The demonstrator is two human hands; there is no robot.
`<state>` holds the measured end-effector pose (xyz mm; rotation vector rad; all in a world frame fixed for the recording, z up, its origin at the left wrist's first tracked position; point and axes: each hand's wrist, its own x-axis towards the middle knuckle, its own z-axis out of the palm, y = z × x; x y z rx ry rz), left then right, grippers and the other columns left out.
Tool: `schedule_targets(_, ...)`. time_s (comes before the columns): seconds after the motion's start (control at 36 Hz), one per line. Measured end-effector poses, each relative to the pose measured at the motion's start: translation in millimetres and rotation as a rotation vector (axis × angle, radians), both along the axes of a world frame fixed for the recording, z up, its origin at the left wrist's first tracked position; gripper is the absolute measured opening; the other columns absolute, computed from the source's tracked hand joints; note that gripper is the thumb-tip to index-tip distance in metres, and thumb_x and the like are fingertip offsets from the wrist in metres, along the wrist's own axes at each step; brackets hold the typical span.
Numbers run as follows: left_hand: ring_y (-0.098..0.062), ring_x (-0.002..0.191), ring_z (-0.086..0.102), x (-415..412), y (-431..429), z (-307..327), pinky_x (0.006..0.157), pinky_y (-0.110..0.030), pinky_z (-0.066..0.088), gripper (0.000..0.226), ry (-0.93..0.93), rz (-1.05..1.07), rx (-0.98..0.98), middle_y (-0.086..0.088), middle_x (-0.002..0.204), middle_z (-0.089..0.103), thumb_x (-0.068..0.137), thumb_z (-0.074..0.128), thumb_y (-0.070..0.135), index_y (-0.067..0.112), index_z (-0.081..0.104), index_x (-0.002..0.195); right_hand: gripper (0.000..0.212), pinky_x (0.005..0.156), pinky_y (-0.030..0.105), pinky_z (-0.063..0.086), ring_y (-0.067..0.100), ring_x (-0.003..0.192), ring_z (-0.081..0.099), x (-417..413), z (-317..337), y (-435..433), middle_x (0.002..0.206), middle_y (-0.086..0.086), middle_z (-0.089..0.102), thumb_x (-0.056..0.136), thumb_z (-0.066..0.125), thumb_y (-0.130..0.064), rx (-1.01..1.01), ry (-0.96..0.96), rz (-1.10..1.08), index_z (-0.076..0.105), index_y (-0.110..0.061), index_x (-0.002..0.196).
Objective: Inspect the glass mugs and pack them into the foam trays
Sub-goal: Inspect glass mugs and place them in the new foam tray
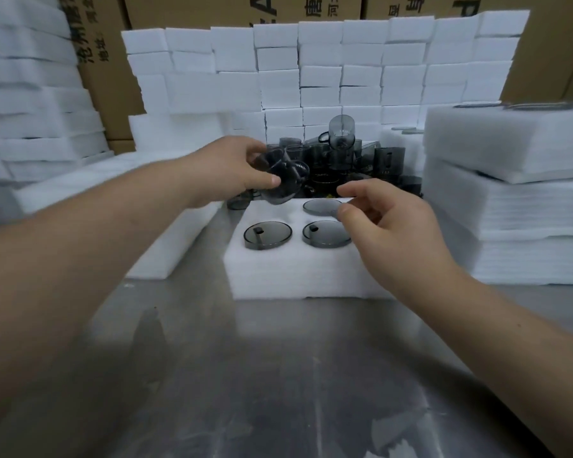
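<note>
Left fingers [269, 180] around smoky glass mug [290, 178]; right fingers [356, 190] loose, empty, above spongy foam tray [295, 274].

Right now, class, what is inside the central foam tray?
The foam tray holds a near left mug, a near right mug and a far right mug. Its far left pocket is hidden behind the held mug in the left hand.

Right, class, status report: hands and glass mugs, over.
Left hand grips a smoky grey glass mug above the white foam tray. Right hand open, beside the back-right mug. Three slots filled; back-left clear.
</note>
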<state>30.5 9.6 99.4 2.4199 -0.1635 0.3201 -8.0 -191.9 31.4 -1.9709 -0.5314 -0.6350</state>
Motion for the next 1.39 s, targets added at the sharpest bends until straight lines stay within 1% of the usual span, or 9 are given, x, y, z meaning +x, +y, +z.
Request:
schedule_targets(0.14,-0.018,0.107,0.056,10,5,14,0.094,-0.032,0.042,0.049,0.171,-0.029,0.301,0.004,0.116,0.059,0.081,0.07,0.019,0.022,0.053,0.126,0.017,0.062,0.029,0.047,-0.001,0.06,0.052,0,-1,0,0.073,-0.029,0.059,0.086,0.054,-0.027,-0.012,0.015,0.015,0.054,-0.044,0.088)
schedule_targets(0.31,-0.017,0.111,0.05,20,11,15,0.088,-0.028,0.037,0.061,0.255,-0.076,0.307,0.002,0.123,0.05,0.08,0.071,0.012,0.025,0.045,0.133,0.015,0.055,0.019,0.04,-0.002,0.058,0.052,-2,1,1,0.079,-0.025,0.061,0.087,0.054,-0.028,-0.02,0.032,0.054,0.053,-0.042,0.09)
schedule_targets(0.69,-0.02,0.114,0.049,28,0,7,0.095,-0.034,0.042,0.069,0.258,-0.062,0.53,0.002,0.134,0.046,0.078,0.073,0.024,0.037,0.039,0.137,0.011,0.061,0.024,0.043,-0.002,0.059,0.053,-2,1,2,0.076,-0.026,0.062,0.085,0.053,-0.031,-0.048,0.041,0.057,0.053,-0.041,0.09)
schedule_targets(0.86,-0.017,0.107,0.043,27,-6,8,0.084,-0.028,0.036,0.049,0.317,-0.044,0.478,0.004,0.114,0.047,0.077,0.06,0.032,0.039,0.049,0.124,0.011,0.062,0.028,0.047,0.0,0.057,0.053,0,-1,2,0.076,-0.026,0.062,0.086,0.053,-0.032,-0.056,0.048,0.057,0.055,-0.041,0.092)
schedule_targets(0.92,-0.018,0.111,0.042,27,-9,6,0.086,-0.028,0.034,0.039,0.333,-0.047,0.404,0.0,0.119,0.048,0.079,0.057,0.043,0.037,0.051,0.117,0.012,0.063,0.029,0.048,0.0,0.057,0.053,0,-1,2,0.076,-0.026,0.062,0.085,0.053,-0.032,-0.06,0.051,0.057,0.056,-0.04,0.094)
schedule_targets(0.97,-0.016,0.133,0.033,28,-13,2,0.105,-0.031,0.025,0.052,0.308,-0.057,0.332,0.006,0.146,0.037,0.09,0.041,0.056,0.035,0.041,0.137,0.011,0.063,0.029,0.048,0.0,0.057,0.053,0,-1,2,0.076,-0.027,0.061,0.085,0.052,-0.033,-0.068,0.053,0.057,0.055,-0.041,0.092)
schedule_targets(1.03,-0.015,0.141,0.021,29,-20,-3,0.112,-0.034,0.015,0.06,0.253,-0.05,0.354,0.008,0.153,0.023,0.093,0.024,0.061,0.031,0.027,0.145,0.011,0.062,0.029,0.047,0.0,0.057,0.054,0,-1,2,0.076,-0.027,0.061,0.086,0.052,-0.032,-0.076,0.047,0.054,0.054,-0.041,0.09)
schedule_targets(1.17,-0.016,0.144,0.009,36,-36,-16,0.114,-0.032,0.007,0.059,0.224,-0.002,0.548,0.002,0.157,0.01,0.099,0.013,0.05,0.019,0.013,0.149,0.011,0.062,0.029,0.048,0.0,0.058,0.054,0,-1,2,0.076,-0.026,0.062,0.086,0.053,-0.031,-0.089,0.042,0.05,0.054,-0.041,0.09)
schedule_targets(1.39,-0.027,0.136,0.026,34,-38,-28,0.107,-0.037,0.022,0.051,0.261,0.022,0.583,-0.013,0.151,0.023,0.102,0.016,0.036,0.008,0.021,0.145,0.012,0.063,0.028,0.046,0.0,0.059,0.053,1,-1,2,0.071,-0.028,0.06,0.086,0.053,-0.031,-0.113,0.047,0.032,0.056,-0.04,0.093)
